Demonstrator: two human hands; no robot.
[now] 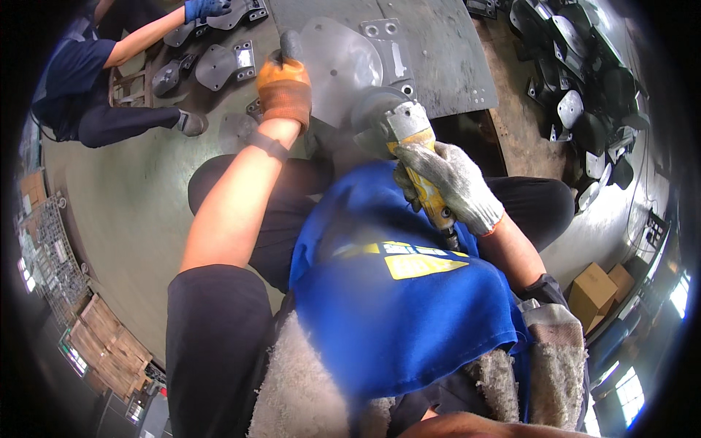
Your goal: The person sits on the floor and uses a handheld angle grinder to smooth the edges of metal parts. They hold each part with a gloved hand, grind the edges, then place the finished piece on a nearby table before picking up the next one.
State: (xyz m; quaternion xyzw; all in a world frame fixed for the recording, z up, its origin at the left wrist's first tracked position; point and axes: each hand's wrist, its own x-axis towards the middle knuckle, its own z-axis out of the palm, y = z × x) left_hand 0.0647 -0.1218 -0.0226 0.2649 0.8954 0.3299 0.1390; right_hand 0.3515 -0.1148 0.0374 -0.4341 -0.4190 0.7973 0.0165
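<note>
My left hand (285,91), in an orange glove with dark fingertips, is closed at the left edge of a rounded grey metal plate (332,66). One finger points away from me along that edge; the others are partly hidden. A bracket with bolt holes (394,55) joins the plate's right side. In a grey-white knit glove, my right hand (456,179) is wrapped around the body of a yellow angle grinder (427,193). The grinder's disc (376,109) is beside the plate's near right edge; whether they touch, I cannot tell.
The plate lies on a dark metal work surface (456,66). Similar plates (215,67) lie at the far left near a co-worker's blue-gloved hand (204,9). A pile of metal parts (569,109) stands at the right. Cardboard boxes (593,292) sit lower right. A blue apron (394,306) covers my lap.
</note>
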